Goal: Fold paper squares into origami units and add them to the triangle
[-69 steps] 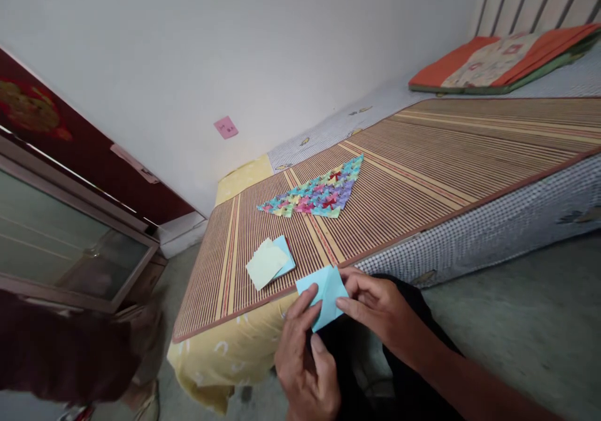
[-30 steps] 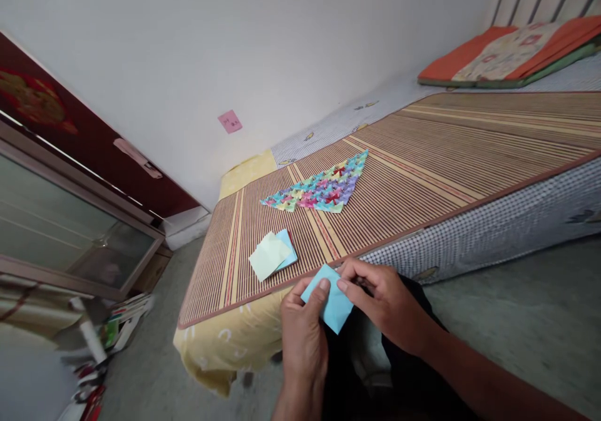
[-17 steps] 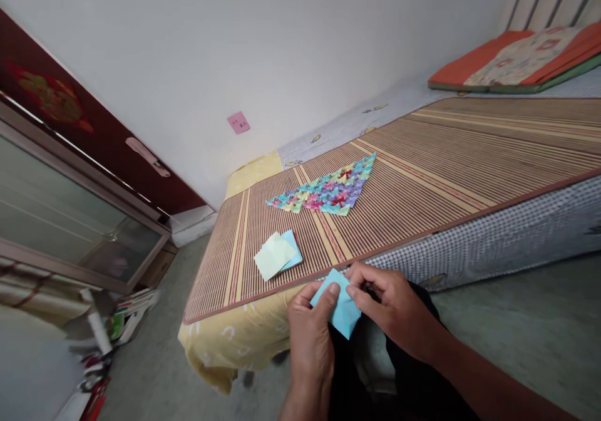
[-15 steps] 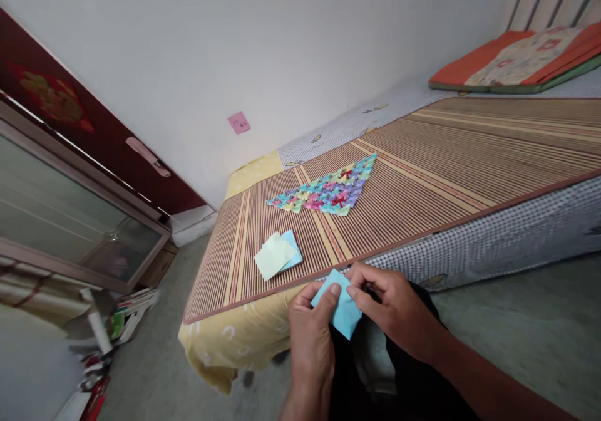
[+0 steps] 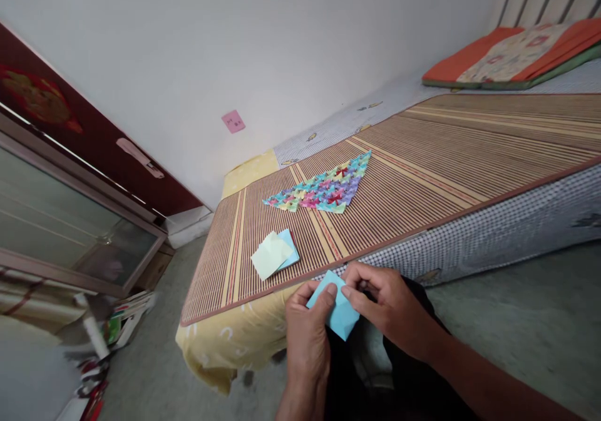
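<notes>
A small piece of light blue paper (image 5: 342,321), smooth, thin and roughly four-sided with a pointed lower corner, is held between my hands above my lap, just in front of the bed's near edge. Faint folds cross its surface. My left hand (image 5: 307,327) grips it from the left, thumb pressed flat on top and fingers curled behind, partly hidden. My right hand (image 5: 387,302) pinches its upper right edge between thumb and bent forefinger; the other fingers are tucked in.

Beyond my left hand, near the bed's edge, lies a loose little pile: a pale green sheet (image 5: 268,259), flat and square-cornered, overlaps light blue sheets (image 5: 291,257) beneath it. Farther back rests a long triangle of folded paper (image 5: 323,187), its surface bumpy with many small points in turquoise, yellow, pink, purple and red.

All of these lie on a striped mat (image 5: 422,170), ribbed with fine dark and tan lines, crossed by broader pale bands and edged in brown. Below it hang a soft, wrinkled yellow cloth (image 5: 235,346) and a finely checked grey-blue sheet (image 5: 493,223). At the far right is a folded orange quilt (image 5: 488,54) with a patterned middle strip. A pink paper note (image 5: 233,121) sits on the smooth white wall (image 5: 291,45).
</notes>
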{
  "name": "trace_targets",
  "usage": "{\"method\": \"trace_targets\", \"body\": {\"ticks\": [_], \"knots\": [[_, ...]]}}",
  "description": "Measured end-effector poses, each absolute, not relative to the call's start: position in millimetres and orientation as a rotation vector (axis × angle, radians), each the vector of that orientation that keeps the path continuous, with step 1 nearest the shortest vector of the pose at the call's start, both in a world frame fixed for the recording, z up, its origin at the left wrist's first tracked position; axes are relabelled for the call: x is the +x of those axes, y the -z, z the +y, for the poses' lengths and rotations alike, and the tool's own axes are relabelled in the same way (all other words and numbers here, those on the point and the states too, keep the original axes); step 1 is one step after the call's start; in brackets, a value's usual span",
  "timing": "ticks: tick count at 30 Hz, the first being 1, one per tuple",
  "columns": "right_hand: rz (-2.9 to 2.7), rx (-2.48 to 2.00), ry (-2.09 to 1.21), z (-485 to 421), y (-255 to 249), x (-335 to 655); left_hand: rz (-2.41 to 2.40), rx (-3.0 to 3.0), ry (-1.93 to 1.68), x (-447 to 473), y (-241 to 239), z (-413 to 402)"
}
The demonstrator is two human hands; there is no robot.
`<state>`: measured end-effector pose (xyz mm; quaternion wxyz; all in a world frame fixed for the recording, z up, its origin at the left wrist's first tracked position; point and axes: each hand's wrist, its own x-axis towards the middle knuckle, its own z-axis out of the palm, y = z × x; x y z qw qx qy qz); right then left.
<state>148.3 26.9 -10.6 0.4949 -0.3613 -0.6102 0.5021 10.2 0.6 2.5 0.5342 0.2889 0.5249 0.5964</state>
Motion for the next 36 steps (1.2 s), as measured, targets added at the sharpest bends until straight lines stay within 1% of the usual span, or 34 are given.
{"method": "trace_targets", "body": {"ticks": [6,14,21,25,30,36], "knots": [[-1.211,-0.842,-1.407,30,17,146,1.266,0.668,-1.451,9,1,4],[-1.264,-0.787,-1.597,31,31,139,1.305,0.802,-1.476,9,4,2],[-1.033,-0.711,-1.813,32,45,129,1.369,0.811,-1.512,10,7,4],[-1.013,-0.757,-1.835,29,54,122,1.381,0.85,-1.524,9,9,5],[-1.081,-0.85,-1.832,26,59,121,1.341,0.74,-1.56,7,9,10],[-1.221,-0.769,-1.837,19,65,123,1.286,0.535,-1.55,1,8,18]]}}
